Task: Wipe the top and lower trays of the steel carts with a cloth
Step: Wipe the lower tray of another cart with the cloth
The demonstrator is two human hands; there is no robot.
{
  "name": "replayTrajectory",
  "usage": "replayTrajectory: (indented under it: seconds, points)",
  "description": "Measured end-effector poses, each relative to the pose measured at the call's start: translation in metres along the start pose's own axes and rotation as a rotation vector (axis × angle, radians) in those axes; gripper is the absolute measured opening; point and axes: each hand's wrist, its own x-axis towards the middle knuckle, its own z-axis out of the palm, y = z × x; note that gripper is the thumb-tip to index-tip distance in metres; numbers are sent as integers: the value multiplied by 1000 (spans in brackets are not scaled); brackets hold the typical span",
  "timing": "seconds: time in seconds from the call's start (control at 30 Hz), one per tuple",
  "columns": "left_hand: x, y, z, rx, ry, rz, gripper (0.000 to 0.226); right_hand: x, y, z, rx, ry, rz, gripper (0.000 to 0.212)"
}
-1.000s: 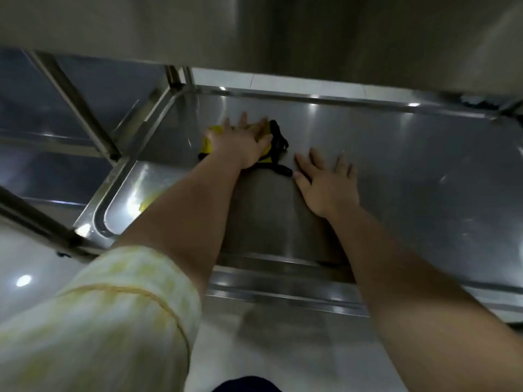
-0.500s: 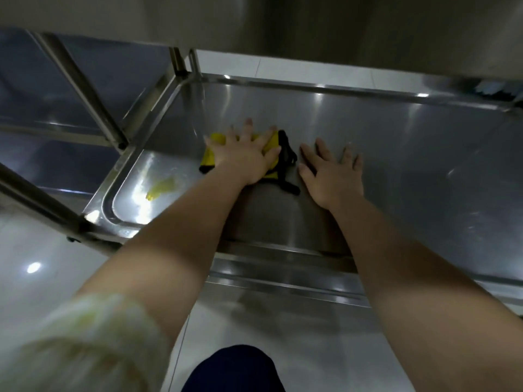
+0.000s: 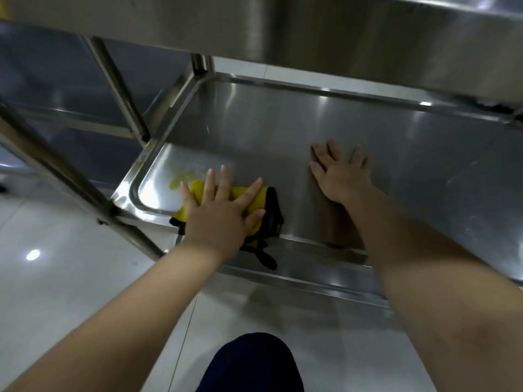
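A yellow cloth with black trim (image 3: 256,198) lies at the near left corner of the steel cart's lower tray (image 3: 424,176). My left hand (image 3: 223,210) presses flat on the cloth with fingers spread and straight, covering most of it. A black strap of the cloth hangs over the tray's near rim. My right hand (image 3: 338,172) rests flat on the bare tray floor to the right of the cloth, fingers straight. The cart's top tray (image 3: 311,32) overhangs the scene from above.
A cart leg (image 3: 119,89) and slanted steel bars (image 3: 56,171) stand to the left of the tray. Another steel shelf (image 3: 70,114) sits behind them. Glossy white floor tiles (image 3: 70,278) lie below, and my dark-clad knee (image 3: 252,363) shows at the bottom.
My left hand has dragged the cloth from the tray's middle toward the near left corner. The right hand has stayed flat on the tray.
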Motion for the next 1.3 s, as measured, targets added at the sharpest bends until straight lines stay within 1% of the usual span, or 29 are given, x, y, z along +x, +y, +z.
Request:
replayTrajectory:
  seconds: [0.07, 0.1, 0.13, 0.2, 0.23, 0.27, 0.37, 0.4, 0.47, 0.5, 0.6, 0.67, 0.73, 0.83, 0.9, 0.93, 1.0, 1.1, 1.2, 1.27, 1.3]
  points:
    - [-1, 19, -1, -9, -27, -107, 57, 4, -12, -11, 63, -34, 46, 57]
    - [-4, 25, -1, -43, -32, -144, 58, 5, -25, -15, 97, -27, 35, 58]
    - [-9, 26, 1, -68, -22, -160, 58, 5, -41, -14, 100, -7, -20, 59]
    - [-13, 14, 6, -103, -2, -151, 60, 0, -74, -3, 24, 39, -168, 61]
    - [-14, 2, 9, -106, 5, -149, 61, -3, -84, 6, 12, 50, -201, 62]
    - [-14, -10, 13, -95, 31, -157, 60, -4, -90, 12, 15, 53, -203, 63]
    - [-4, -39, 15, -57, 175, -221, 60, 0, -87, 19, 35, 66, -186, 64]
    - [10, -47, 12, -81, 158, -223, 59, 1, -85, 20, 22, 76, -190, 64]
    - [57, -56, 5, -137, 47, -219, 59, 1, -83, 22, -2, 97, -195, 62]
    - [86, -59, -1, -158, 24, -214, 59, 2, -84, 24, -9, 109, -196, 62]
    - [163, -62, -23, -173, -78, -173, 58, 5, -83, 24, -19, 115, -194, 62]
    - [181, -60, -29, -165, -123, -158, 58, 5, -82, 25, -20, 113, -194, 61]
    - [162, -64, -26, -138, -90, -138, 57, 5, -83, 25, -12, 117, -195, 61]
    - [71, -82, -2, -109, -24, -78, 58, 1, -84, 24, 26, 106, -184, 61]
    - [12, -91, 12, -75, 33, -95, 63, -3, -86, 22, 38, 104, -190, 61]
    - [1, -95, 14, -49, 47, -98, 64, -4, -86, 21, 45, 102, -190, 61]
    - [13, -95, 10, -27, 25, -98, 62, -5, -86, 21, 42, 110, -196, 62]
    - [85, -91, -5, -78, 25, -108, 57, -5, -87, 21, 42, 118, -195, 62]
    - [138, -81, -20, -113, -65, -150, 56, -4, -86, 19, 44, 111, -188, 61]
    - [129, -76, -19, -100, -74, -153, 56, -2, -85, 19, 48, 110, -199, 61]
    - [108, -74, -15, -100, -55, -133, 56, -2, -85, 19, 49, 111, -201, 61]
